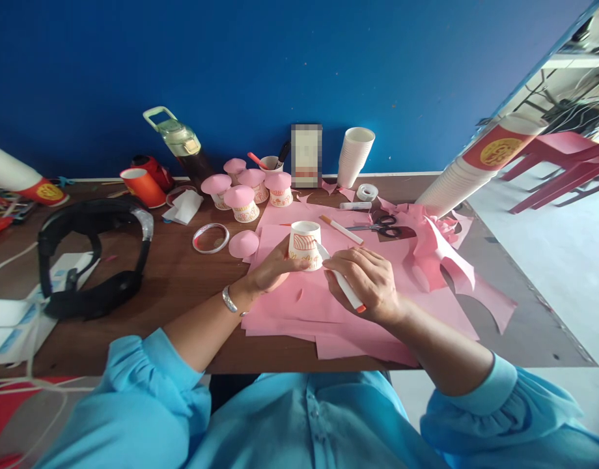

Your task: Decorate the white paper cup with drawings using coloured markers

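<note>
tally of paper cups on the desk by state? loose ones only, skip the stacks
Pink-capped cups: 5
Upside-down cup, uncapped, held by the left hand: 1
Upright cup holding pens: 1
Orange cup: 1
Total: 8
The right hand holds a glue stick against the held cup.

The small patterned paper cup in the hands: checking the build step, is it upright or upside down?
Upside down: the small patterned paper cup shows its narrow base on top, mouth on the pink paper sheets.
</note>
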The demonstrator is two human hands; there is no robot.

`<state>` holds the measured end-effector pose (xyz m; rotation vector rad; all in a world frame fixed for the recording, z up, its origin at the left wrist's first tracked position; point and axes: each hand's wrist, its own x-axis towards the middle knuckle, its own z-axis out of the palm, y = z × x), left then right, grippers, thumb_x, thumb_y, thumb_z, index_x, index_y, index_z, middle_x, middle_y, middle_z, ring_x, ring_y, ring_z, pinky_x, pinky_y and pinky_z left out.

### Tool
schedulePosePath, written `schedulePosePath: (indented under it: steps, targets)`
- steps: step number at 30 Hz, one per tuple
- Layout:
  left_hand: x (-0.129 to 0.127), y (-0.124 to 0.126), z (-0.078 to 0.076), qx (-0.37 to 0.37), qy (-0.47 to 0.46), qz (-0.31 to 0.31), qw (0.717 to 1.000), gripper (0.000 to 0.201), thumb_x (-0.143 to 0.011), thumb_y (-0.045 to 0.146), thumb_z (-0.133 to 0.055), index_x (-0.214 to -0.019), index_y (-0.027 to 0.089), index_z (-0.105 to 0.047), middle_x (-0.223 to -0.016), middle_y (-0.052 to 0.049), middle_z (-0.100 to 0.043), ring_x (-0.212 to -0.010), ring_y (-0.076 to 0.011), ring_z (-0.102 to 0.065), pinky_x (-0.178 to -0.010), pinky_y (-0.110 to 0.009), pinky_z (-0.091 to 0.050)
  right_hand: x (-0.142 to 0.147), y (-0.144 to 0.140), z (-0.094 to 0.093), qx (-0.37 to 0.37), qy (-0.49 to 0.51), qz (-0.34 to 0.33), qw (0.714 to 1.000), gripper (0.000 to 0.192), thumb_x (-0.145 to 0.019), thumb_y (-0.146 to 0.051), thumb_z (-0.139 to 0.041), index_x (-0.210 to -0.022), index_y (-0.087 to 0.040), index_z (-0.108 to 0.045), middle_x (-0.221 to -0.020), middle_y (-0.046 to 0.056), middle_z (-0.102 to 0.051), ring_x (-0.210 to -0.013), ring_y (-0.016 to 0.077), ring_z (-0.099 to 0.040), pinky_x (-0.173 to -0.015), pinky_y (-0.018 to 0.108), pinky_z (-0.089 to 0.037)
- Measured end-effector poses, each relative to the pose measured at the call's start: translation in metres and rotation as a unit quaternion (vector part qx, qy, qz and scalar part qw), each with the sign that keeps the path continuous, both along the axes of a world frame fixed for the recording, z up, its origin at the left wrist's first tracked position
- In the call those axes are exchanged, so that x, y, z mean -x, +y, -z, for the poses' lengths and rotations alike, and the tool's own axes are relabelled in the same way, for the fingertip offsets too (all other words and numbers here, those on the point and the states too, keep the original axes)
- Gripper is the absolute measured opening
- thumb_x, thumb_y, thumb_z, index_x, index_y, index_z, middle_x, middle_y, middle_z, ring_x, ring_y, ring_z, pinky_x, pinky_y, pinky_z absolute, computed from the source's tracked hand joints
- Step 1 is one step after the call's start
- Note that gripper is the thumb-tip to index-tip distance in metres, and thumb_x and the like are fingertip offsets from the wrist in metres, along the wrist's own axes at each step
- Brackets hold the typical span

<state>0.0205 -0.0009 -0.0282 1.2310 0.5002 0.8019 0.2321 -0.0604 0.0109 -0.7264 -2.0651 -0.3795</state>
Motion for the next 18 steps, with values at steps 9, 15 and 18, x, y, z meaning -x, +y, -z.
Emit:
schedulePosePath:
  steps: [9, 15, 18]
  targets:
    - [-0.0006, 0.0014, 0.0016, 0.012, -0.022, -0.005, 1.0, 0.029, -0.081, 0.028, -0.086, -0.104, 0.019, -0.069, -0.098, -0.003, -0.071, -0.092, -0.0189, -0.064, -0.087, -0.033, -0.052, 0.0007, -0.002, 0.0009, 0.007, 0.007, -0.006, 1.0, 0.023, -0.092, -0.006, -0.064, -0.109, -0.02, -0.061, -0.082, 0.001, -0.071, -0.067, 0.0151, -0.066, -0.062, 0.028, -0.053]
    - [-0.0019, 0.0, -0.0012, 0.039, -0.013, -0.018, 0.999, 0.035, -0.078, 0.03, -0.088, -0.104, 0.018, -0.069, -0.096, -0.003, -0.071, -0.091, -0.0182, -0.064, -0.086, -0.032, -0.052, -0.0004, -0.0023, 0.0007, 0.0, 0.02, -0.019, 1.0, 0.025, -0.092, -0.006, -0.064, -0.113, -0.02, -0.06, -0.084, 0.002, -0.072, -0.069, 0.0159, -0.068, -0.063, 0.028, -0.056]
    - [-0.0022, -0.0002, -0.0016, 0.04, -0.01, -0.021, 0.999, 0.035, -0.077, 0.031, -0.089, -0.103, 0.018, -0.069, -0.096, -0.003, -0.071, -0.092, -0.0185, -0.064, -0.087, -0.033, -0.052, -0.0005, -0.0027, 0.0001, 0.003, 0.02, -0.014, 1.0, 0.025, -0.094, -0.008, -0.062, -0.115, -0.022, -0.06, -0.085, 0.001, -0.072, -0.069, 0.015, -0.068, -0.063, 0.027, -0.057]
